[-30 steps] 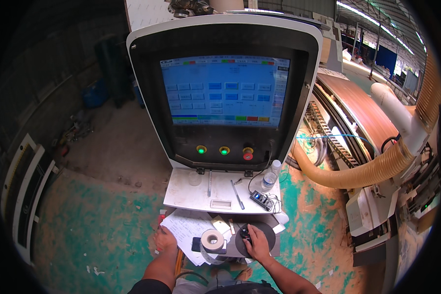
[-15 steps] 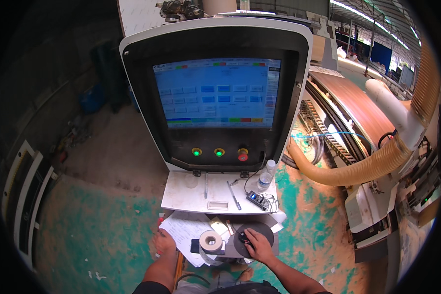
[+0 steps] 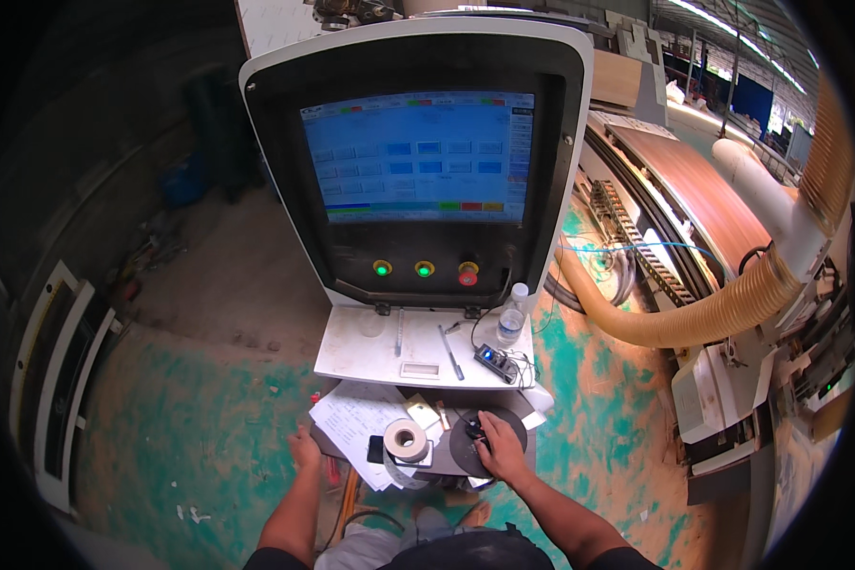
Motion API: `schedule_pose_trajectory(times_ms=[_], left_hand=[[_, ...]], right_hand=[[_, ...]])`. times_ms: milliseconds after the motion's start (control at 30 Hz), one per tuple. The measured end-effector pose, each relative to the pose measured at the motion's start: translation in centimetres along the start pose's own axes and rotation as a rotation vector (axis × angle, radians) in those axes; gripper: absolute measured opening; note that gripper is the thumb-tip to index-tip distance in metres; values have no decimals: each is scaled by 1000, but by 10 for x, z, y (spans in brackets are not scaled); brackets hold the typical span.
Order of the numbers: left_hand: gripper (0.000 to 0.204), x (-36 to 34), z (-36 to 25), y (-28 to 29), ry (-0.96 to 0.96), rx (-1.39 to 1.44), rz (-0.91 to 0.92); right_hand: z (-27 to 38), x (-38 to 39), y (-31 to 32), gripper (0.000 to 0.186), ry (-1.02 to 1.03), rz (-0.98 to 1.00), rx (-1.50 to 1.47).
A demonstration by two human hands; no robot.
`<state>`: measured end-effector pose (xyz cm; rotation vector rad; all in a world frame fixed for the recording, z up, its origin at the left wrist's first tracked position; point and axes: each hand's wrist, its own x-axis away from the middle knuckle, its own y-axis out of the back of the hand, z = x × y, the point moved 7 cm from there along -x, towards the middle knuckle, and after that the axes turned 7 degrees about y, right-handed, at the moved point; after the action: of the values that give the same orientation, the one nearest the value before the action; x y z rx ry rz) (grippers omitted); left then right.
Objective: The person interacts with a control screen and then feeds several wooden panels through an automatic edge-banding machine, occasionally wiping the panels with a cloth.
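Observation:
My right hand (image 3: 502,454) rests over a black computer mouse (image 3: 474,430), its fingers curved around it, on a round dark mouse pad (image 3: 511,439). At the left edge of the pull-out shelf (image 3: 330,442) is my left hand (image 3: 304,447); its fingers are too small and partly hidden to make out. Between the hands lie handwritten paper sheets (image 3: 351,425), a roll of pale tape (image 3: 406,440) and a dark phone-like object (image 3: 375,449) beside the roll. Above stands a control panel with a lit blue screen (image 3: 413,176).
On the white ledge (image 3: 375,357) are a clear bottle (image 3: 511,321), a pen (image 3: 451,351) and a small black device with cables (image 3: 496,363). Two green-lit buttons and a red knob (image 3: 467,275) sit below the screen. A ribbed hose (image 3: 674,318) curves beside machinery at right.
The view has shifted, so the panel and shelf sit higher in it. My left hand has drawn slightly away from the papers, toward the shelf's left edge. My right hand stays on the mouse.

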<state>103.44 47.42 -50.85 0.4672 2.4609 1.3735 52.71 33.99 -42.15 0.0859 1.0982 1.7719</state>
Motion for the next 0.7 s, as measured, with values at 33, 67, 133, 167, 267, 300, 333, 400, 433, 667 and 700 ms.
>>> schedule_pose_trajectory(times_ms=[33,67,133,167,267,300,333,400,433,667,700], left_hand=[[50,1,-2,0,7,-7,-12],[50,1,-4,-1,13,-12,-24],[50,2,-12,-4,32,-29,-45],[50,0,-17,-6,40,-39,-56],[50,2,-29,-14,65,-66,-76],[50,4,-31,-17,73,-83,-86],[50,8,-32,-17,78,-93,-99],[50,15,-33,-19,84,-113,-128],[50,17,-35,-21,83,-118,-136],[50,23,-44,-19,68,-136,-159],[49,23,-43,-18,71,-141,-161]], right_hand=[[1,-3,-3,71,36,4,13],[2,-5,-9,71,72,10,23],[1,-7,-13,68,92,2,29],[4,-8,-12,67,95,2,34],[8,-7,-12,64,127,26,46],[8,-8,-11,63,145,36,51],[8,-7,-10,63,139,31,49],[11,-8,-9,62,130,22,45],[11,-9,-9,61,124,12,47],[15,-11,-5,59,101,-15,110],[16,-12,-4,58,98,-12,95]])
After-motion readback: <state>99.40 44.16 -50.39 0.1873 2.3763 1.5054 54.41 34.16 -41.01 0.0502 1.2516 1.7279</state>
